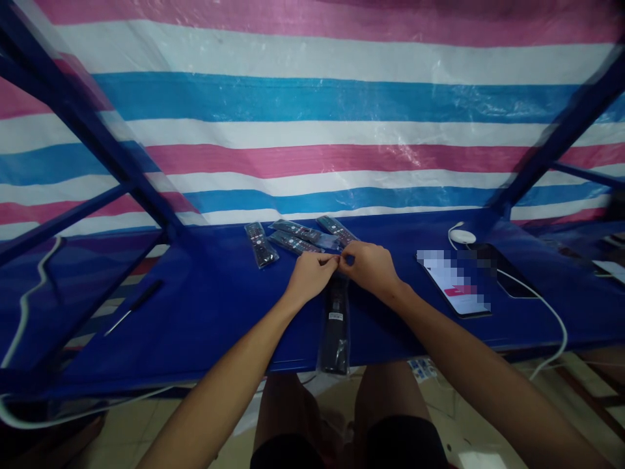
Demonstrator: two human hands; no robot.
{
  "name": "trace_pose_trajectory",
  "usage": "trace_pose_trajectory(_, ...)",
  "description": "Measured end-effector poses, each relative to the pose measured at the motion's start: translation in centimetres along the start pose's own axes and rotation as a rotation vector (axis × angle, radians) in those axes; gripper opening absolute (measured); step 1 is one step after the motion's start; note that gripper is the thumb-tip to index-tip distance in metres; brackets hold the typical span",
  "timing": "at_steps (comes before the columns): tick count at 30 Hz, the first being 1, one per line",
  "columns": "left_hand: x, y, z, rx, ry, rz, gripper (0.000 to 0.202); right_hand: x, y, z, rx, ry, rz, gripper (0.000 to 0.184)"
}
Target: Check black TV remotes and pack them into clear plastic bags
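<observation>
A black remote control (336, 326) in a clear plastic bag lies back side up on the blue table, with a white label on it. Its near end reaches the table's front edge. My left hand (312, 275) and my right hand (368, 266) meet at the bag's far end, fingertips pinched together; the plastic between them is mostly hidden. Just beyond my hands lie several more bagged remote controls with their buttons up: one remote (261, 244) apart at the left, the others (295, 242) bunched together, one partly behind my right hand.
A screwdriver (134, 306) lies at the left. To the right are a lit phone (454, 283), a dark phone (510, 270) and a white round device (461, 237) with a white cable. Blue metal posts (112, 150) frame the table; a striped sheet (312, 98) hangs behind.
</observation>
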State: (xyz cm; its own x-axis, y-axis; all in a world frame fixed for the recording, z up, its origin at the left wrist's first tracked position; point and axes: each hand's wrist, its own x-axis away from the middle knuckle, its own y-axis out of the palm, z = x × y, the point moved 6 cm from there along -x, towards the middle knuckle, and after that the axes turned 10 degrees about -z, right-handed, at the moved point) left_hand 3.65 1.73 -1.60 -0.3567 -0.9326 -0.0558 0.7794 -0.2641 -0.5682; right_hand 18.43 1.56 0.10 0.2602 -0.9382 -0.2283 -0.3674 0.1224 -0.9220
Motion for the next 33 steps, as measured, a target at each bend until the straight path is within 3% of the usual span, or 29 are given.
trace_pose_trajectory(8, -0.4, 0.0, -1.1, 0.053, -0.022, 0.021, 0.027, 0.1, -0.4, 0.0, -0.011, -0.02, 0.024, 0.015)
trace_pose_trajectory(19, -0.4, -0.2, -1.1, 0.076, -0.053, 0.054, 0.017, 0.1, -0.3, 0.0, 0.045, -0.165, 0.104, 0.016)
trace_pose_trajectory(33, -0.1, -0.3, -0.9, 0.006, -0.038, 0.016, 0.022, -0.1, -0.2, -0.1, 0.173, -0.291, -0.074, 0.015)
